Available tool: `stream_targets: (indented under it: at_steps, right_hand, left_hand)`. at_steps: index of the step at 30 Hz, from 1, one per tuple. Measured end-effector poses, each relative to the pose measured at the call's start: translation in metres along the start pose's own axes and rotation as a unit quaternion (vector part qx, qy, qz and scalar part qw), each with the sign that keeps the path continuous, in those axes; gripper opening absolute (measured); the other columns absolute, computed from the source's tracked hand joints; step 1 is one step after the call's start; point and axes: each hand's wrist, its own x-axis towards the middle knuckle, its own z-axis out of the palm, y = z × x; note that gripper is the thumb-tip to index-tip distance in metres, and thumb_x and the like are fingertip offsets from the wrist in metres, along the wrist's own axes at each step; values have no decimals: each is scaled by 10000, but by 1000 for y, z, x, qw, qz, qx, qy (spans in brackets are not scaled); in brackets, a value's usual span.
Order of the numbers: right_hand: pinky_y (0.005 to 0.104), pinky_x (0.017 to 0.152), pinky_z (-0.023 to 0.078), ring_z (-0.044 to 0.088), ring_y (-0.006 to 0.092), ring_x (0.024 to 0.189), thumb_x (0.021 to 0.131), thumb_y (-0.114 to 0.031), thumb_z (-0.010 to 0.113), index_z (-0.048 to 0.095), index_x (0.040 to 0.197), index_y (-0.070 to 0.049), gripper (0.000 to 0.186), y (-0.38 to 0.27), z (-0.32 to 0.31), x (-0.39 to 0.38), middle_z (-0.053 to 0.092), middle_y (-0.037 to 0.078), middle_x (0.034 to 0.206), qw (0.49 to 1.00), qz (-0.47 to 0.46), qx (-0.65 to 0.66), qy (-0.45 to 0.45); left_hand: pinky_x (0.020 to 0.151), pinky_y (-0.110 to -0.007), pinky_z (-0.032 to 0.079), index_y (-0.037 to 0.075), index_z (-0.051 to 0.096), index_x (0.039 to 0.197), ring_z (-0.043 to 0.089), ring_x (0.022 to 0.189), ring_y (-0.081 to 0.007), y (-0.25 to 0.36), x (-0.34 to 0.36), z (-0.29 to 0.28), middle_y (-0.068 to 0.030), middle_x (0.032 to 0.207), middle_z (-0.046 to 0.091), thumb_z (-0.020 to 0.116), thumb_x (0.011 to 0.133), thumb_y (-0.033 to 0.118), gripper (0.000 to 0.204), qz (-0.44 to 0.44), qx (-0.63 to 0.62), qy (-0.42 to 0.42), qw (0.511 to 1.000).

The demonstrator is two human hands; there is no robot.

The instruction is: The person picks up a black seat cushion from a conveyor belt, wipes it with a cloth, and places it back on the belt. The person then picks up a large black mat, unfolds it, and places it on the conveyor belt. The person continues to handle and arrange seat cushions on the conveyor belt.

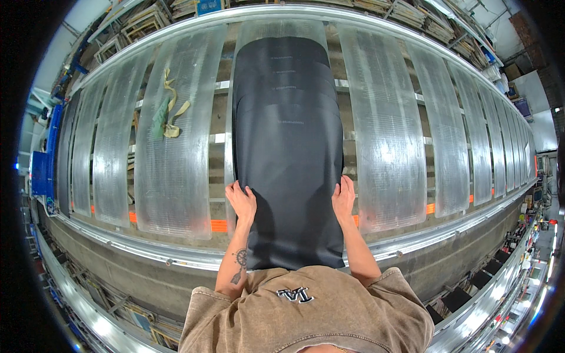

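Note:
Several black sheets of smooth, leather-like material lie stacked on a translucent ribbed panel in front of me, their far ends stepped one behind another. The top black sheet [291,159] runs toward me, and its near end hangs over the rail by my shirt. At its left edge, my left hand [241,201] is closed with the fingertips on the border. Across from it, my right hand [344,200] pinches the right edge at about the same height. Small pale print marks the far ends of the layers. The fingertips are partly hidden at the sheet's edges.
More translucent panels [385,135] stand in a row on both sides, with gaps between them. Yellowish tape strips and a green scrap [162,117] lie on a left panel. A metal rail [194,259] runs along the near side. Wooden frames [141,23] are stacked beyond the far rail.

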Motion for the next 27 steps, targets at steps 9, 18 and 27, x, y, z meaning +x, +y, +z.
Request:
stream_targets:
  at_steps: [9,18,27]
  right_hand:
    - [465,933,505,597,427,1106,898,-20,620,606,1229,63,341,1,-5,3,609,234,1227,997,64,11,-32]
    - [471,1019,458,552,412,1200,915,-61,609,571,1298,62,404,10,2,-3,572,217,1337,997,31,-56,-51]
    - [463,993,481,591,412,1149,898,-49,640,573,1293,56,414,10,6,1,613,224,1269,997,63,-13,-37]
  left_hand:
    - [980,-464,408,-57,494,1394,490,1098,-399,-9,-1,3,-242,1155,493,648,885,64,546,-22,7,-15,1000]
    - [996,-469,410,-60,492,1393,492,1134,-409,-6,1,1,-252,1239,499,630,899,60,527,15,9,-18,1000]
    - [971,-486,419,-48,498,1373,508,1105,-415,3,-4,-6,-242,1222,535,619,901,59,499,54,7,-4,998]
